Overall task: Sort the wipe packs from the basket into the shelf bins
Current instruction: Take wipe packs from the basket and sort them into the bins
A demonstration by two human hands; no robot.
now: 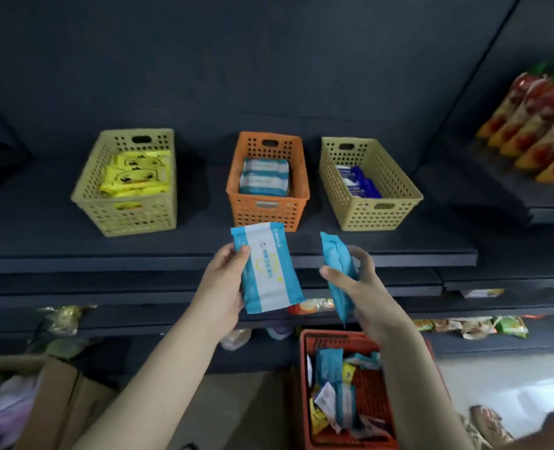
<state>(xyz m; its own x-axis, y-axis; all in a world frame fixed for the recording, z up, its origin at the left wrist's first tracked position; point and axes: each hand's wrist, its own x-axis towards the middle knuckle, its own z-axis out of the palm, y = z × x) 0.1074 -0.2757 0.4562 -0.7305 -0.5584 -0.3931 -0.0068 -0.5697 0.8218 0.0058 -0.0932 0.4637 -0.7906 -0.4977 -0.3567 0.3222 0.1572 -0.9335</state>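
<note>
head | left hand grips blue pack | right hand grips second pack

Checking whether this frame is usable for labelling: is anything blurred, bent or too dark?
Head view: the right hand and its blue pack are motion-smeared; the left hand's pack is sharper, though its print is unreadable; the shelf edge bows from wide-angle distortion; lighting is dim.

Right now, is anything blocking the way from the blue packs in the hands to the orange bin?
Nothing visible. Left hand and right hand each hold a blue pack just before the open-topped orange bin.
</note>
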